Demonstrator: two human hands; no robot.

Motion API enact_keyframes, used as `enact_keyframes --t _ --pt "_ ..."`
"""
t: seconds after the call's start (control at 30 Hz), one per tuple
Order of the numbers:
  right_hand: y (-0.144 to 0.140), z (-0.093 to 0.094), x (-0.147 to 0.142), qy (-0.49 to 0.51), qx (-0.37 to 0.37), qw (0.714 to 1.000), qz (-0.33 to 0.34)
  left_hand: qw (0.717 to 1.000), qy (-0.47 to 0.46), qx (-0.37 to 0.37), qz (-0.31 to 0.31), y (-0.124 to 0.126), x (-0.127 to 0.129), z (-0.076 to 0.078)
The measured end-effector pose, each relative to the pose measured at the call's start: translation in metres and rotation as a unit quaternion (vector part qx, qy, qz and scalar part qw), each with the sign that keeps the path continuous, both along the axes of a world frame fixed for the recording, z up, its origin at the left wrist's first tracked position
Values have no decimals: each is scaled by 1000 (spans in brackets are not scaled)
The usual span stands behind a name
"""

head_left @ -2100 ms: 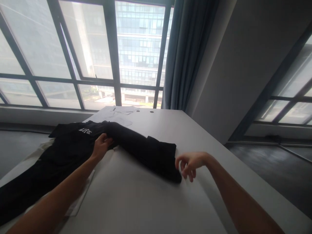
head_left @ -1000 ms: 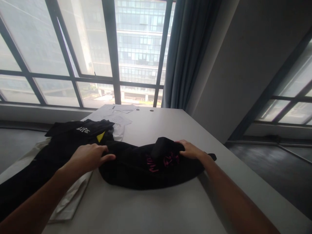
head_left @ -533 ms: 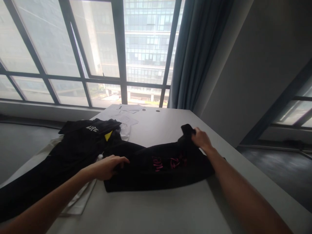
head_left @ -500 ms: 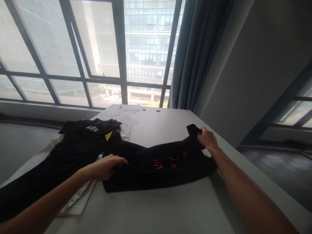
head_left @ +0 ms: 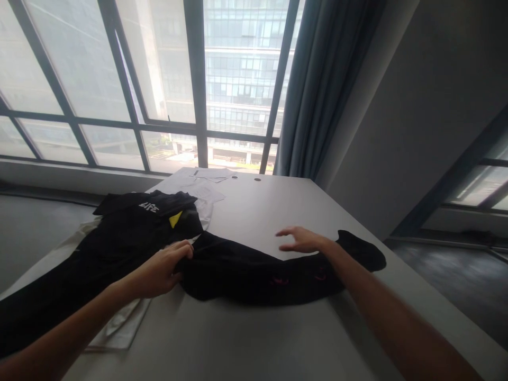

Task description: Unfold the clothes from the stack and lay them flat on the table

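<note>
A black garment with pink lettering point(head_left: 246, 275) lies bunched lengthwise across the white table point(head_left: 222, 338). Its exact kind I cannot make out. At its left end my left hand point(head_left: 164, 267) is closed on the cloth. My right hand point(head_left: 301, 239) hovers over the garment's far edge, thumb and fingers apart, holding nothing. The right forearm crosses in front of the garment, whose right end point(head_left: 361, 251) shows beyond it. Left of my left hand lies a pile of black clothing point(head_left: 130, 227) with white "LIFE" print and a yellow patch.
White cloth point(head_left: 119, 325) sticks out from under the black pile. Papers point(head_left: 210, 173) and two round grommets lie at the table's far end. Beyond are windows point(head_left: 242, 69), a grey-blue curtain point(head_left: 321, 90) and a sloping wall on the right.
My right hand has let go of the garment's right end and moved left. That end has dropped to the table on the right. My left hand keeps its hold.
</note>
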State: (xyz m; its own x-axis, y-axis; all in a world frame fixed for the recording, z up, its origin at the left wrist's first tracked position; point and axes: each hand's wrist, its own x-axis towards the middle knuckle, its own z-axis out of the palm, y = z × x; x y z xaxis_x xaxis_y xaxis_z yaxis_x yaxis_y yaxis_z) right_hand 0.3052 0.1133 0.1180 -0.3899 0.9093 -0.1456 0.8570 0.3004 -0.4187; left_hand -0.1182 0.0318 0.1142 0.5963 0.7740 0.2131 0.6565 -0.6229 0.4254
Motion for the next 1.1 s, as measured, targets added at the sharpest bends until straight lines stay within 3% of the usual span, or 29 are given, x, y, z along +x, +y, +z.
enact_keyframes --t 0.1,0.17,0.23,0.27,0.33,0.43,0.5,0.53,0.6,0.7,0.77,0.83,0.97,1.03,1.1 --pt "-21 -1 -77 111 -67 979 158 993 -96 -59 24 -1 9 3" --pt "-26 -1 -108 151 -74 964 207 983 -167 -55 56 -1 17 3" --pt "-18 1 -119 193 -36 960 199 974 -208 -22 88 -1 25 -2" --pt "-9 3 -118 219 1 962 165 974 -204 -2 100 0 29 -6" --pt "15 4 -103 269 102 957 35 983 -141 29 114 -1 34 -16" --pt "50 4 -60 280 236 905 -217 990 19 12 137 -4 36 -35" --pt "63 0 -30 230 264 880 -322 980 105 -33 166 -7 34 -44" --pt "65 -3 -17 206 253 884 -334 972 137 -52 184 -9 33 -47" --pt "62 -11 -1 171 185 922 -294 955 187 -69 222 -12 31 -48" --pt "47 -25 -2 90 18 984 -153 932 236 -76 265 -17 28 -44" --pt "36 -30 -15 -5 -53 994 -94 932 238 -96 257 -19 27 -39" --pt "27 -29 -30 -88 -78 991 -64 943 219 -132 212 -23 27 -32" --pt "9 0 -48 -135 -116 984 -31 950 165 -252 84 -32 9 -3" --pt "-3 25 -51 -95 -180 979 -8 944 143 -293 45 -36 -22 21" --pt "-16 51 -55 -10 -265 963 42 941 107 -315 62 -36 -70 49"
